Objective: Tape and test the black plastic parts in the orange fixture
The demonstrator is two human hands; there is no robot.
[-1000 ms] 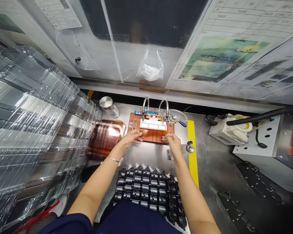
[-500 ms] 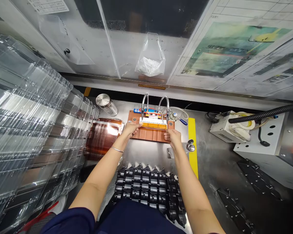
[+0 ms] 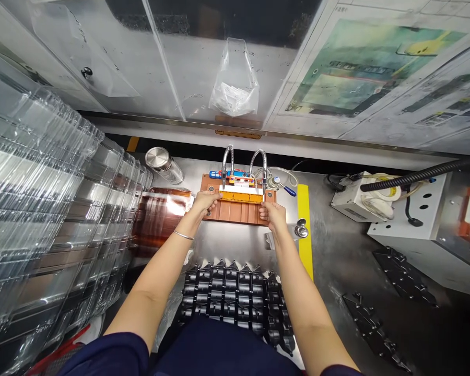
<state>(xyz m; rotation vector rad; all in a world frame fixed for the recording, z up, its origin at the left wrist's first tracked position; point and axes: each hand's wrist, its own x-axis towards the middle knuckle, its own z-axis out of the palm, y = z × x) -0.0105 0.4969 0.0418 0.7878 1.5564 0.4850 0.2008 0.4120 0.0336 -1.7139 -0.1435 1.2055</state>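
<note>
We stand at a brushed-steel tabletop (image 3: 337,261) backed by a clear plastic screen hung with printed instruction sheets, with a tall leaning stack of clear plastic trays (image 3: 43,209) crowding our left side. At the far middle of the tabletop sits a flat reddish-brown fixture plate (image 3: 238,211), and across its upper part lies a narrow orange strip (image 3: 241,197) set with a row of small parts. The strip's long axis runs left to right, square across our line of reach, directly beneath two bent silver gooseneck nozzles (image 3: 243,167).

Our left hand (image 3: 204,201) has its fingertips on the strip's left end, pinching or pressing it; we cannot tell which. Our right hand (image 3: 272,215) is curled at the plate's lower right corner, its fingertips up by the strip's right end. Both hands are about equally near, one at each end, so the strip lies between them and just beyond the knuckles.

Nearer to us, a black moulded tray of ribbed parts (image 3: 235,297) rests at the tabletop's edge. A yellow tape line (image 3: 304,230) runs to the right of the plate, a round steel canister (image 3: 162,163) lies to its upper left, and amber film sheets (image 3: 160,214) lie on its left.
</note>
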